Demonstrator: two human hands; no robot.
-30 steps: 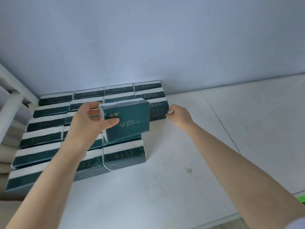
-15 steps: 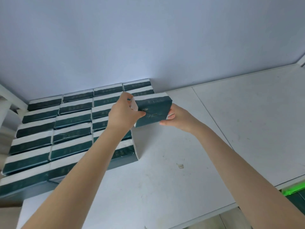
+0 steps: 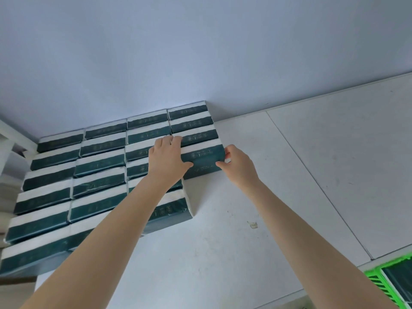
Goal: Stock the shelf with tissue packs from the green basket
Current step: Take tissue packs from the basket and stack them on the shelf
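Tissue pack (image 3: 201, 160) sits between the two grips, its long axis running from the left grip (image 3: 166, 161) across to the right grip (image 3: 239, 167). Left thumb lies on its front face with fingers curled over the top; right thumb and fingers pinch its other end. Beyond both grips stand the stocked packs (image 3: 100, 166), the held one touching the row just behind it on the shelf (image 3: 223, 241). Green basket (image 3: 379, 284) lies back by the right elbow, so the right grip looks nearer for the next fetch

Open shelf (image 3: 234, 241) surface right of tissue packs (image 3: 98, 172); wall (image 3: 200, 52) blocks behind; packs fill left.
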